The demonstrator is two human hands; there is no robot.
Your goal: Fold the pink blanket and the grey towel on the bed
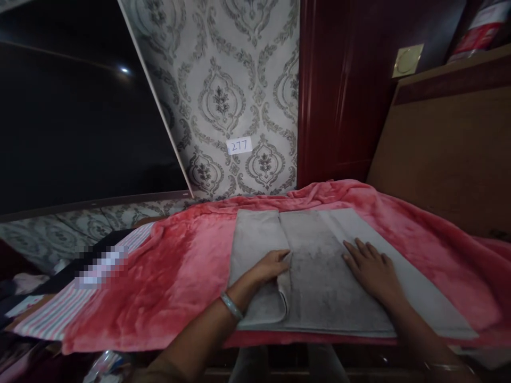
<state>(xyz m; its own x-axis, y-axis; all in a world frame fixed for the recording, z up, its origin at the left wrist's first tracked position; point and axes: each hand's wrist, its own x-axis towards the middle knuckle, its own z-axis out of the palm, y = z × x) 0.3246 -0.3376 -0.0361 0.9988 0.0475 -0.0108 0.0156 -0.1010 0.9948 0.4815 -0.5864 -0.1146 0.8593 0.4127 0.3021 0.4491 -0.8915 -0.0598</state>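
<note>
A soft grey cloth (311, 266) lies spread over a pink plush blanket (207, 244), its left side folded over toward the middle. My left hand (273, 266), with a bracelet at the wrist, pinches the edge of that folded flap between thumb and fingers. Below this hand the flap's edge curls up a little. On the right part of the cloth my right hand (371, 268) rests flat, palm down, fingers spread. A paler grey strip of the cloth runs from its top edge to the lower right corner.
A large dark screen (80, 106) stands at the left against patterned wallpaper (223, 96). A cardboard box (447, 154) rises at the right. Striped cloth (43, 319) shows under the blanket's left edge, with a clear plastic item (104, 366) below.
</note>
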